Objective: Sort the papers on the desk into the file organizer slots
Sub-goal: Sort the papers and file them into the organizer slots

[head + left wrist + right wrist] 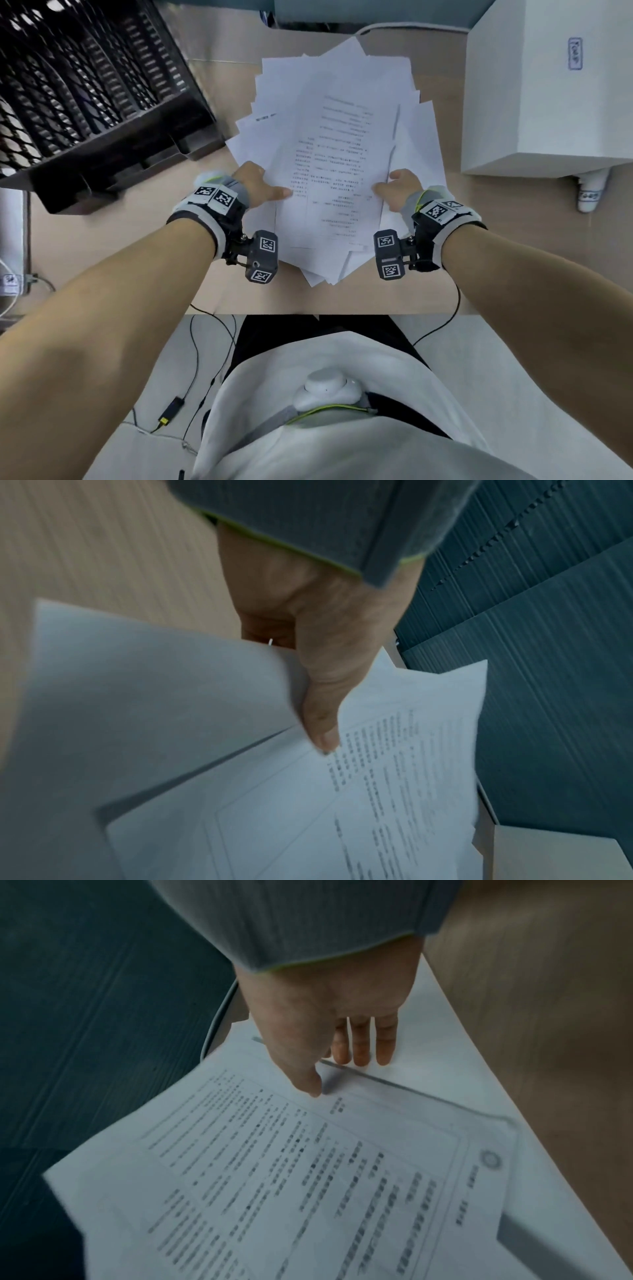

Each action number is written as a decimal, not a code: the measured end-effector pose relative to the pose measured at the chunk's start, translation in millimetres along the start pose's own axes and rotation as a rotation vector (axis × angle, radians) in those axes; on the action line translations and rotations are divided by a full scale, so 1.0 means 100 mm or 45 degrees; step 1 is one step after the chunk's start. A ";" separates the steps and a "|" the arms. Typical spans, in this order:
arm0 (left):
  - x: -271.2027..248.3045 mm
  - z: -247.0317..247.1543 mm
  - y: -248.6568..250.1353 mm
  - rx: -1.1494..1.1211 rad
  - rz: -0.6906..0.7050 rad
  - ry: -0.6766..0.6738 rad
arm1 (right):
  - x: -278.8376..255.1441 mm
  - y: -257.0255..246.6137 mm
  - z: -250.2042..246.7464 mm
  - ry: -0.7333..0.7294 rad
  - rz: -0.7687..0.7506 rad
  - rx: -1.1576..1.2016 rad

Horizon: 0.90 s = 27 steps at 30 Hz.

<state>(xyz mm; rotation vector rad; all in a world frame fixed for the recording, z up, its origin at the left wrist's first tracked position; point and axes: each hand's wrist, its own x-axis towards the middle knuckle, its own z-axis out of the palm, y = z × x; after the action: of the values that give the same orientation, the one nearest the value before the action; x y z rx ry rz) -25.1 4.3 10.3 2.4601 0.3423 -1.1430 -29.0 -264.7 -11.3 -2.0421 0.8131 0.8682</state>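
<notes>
A black mesh file organizer [92, 102] stands left of my fanned papers [342, 154] on the worktop [479, 240], a white box [548, 96] right. My left hand [262, 186] and right hand [399, 190] pinch the printed top sheet's [342, 178] edges; its text is unreadable.

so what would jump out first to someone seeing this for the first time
The messy fan of white papers in the middle of the desk, with a printed sheet on top, gripped at its sides by the left hand and right hand. Next the black mesh file organizer at far left, then the white box at far right.
</notes>
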 end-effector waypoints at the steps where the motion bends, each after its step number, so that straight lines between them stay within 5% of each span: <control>1: 0.01 -0.01 -0.04 -0.073 -0.015 0.031 | 0.02 0.01 -0.02 0.008 0.010 0.060; 4: 0.02 -0.03 -0.12 -0.212 -0.035 0.040 | 0.03 0.02 -0.02 -0.075 0.061 0.296; 23: -0.01 -0.63 -0.34 -0.727 -0.037 0.477 | 0.18 -0.02 -0.52 0.253 -0.017 0.015; 27: -0.01 -0.57 -0.21 -0.686 -0.003 0.421 | 0.13 -0.14 -0.38 0.038 -0.023 0.028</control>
<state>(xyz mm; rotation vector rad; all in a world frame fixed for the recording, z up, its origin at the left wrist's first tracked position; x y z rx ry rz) 4.3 49.3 38.8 2.1463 0.6534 -0.5388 0.7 -291.8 1.8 -2.0446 0.8157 0.8166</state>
